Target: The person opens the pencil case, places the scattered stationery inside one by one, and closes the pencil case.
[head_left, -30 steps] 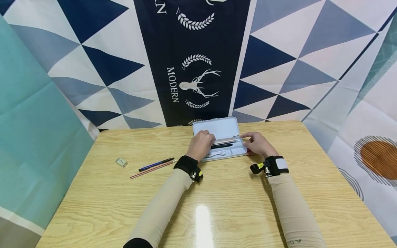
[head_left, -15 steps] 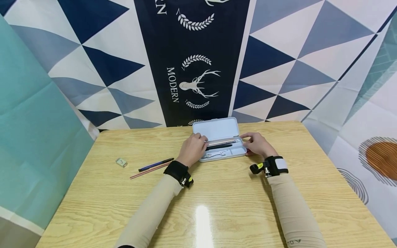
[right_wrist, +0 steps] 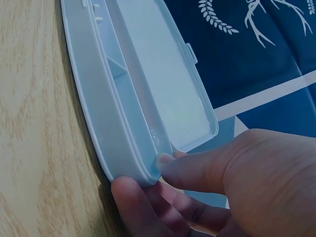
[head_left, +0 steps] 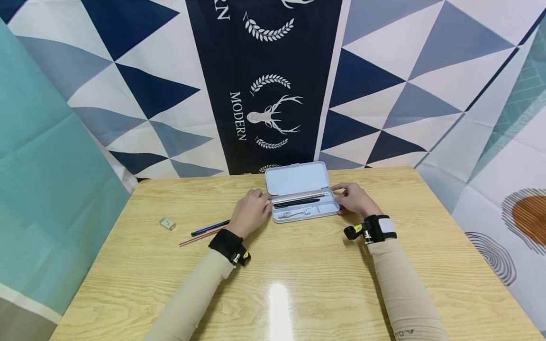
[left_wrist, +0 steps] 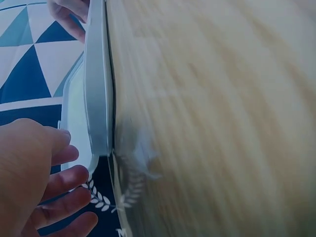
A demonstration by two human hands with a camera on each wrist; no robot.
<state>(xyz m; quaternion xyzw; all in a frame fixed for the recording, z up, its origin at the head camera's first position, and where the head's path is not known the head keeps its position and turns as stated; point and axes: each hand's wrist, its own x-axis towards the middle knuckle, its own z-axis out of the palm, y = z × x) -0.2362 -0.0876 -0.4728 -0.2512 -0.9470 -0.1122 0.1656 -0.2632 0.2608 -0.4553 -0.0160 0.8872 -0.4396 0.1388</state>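
A pale blue pencil case (head_left: 297, 178) lies on the table with its lid up. In it are black pens (head_left: 294, 203), thin pencil-like sticks (head_left: 298, 197) and a small whitish tool (head_left: 294, 213) in the front compartment. My right hand (head_left: 357, 199) pinches the case's right end, thumb (right_wrist: 170, 165) at the rim and fingers below the corner. Just off the left end is my left hand (head_left: 250, 212), holding nothing. Its fingers (left_wrist: 69, 180) are relaxed and apart beside the case in the left wrist view.
Left of the case, a blue pen (head_left: 209, 228) and a reddish stick (head_left: 202, 237) lie side by side, partly behind my left hand. Farther left is a small eraser (head_left: 167, 223). A patterned cloth (head_left: 273, 71) hangs behind the table's far edge.
My left hand has drawn back leftward out of the pencil case, uncovering the left ends of the pens and the whitish tool. My right hand stays on the case.
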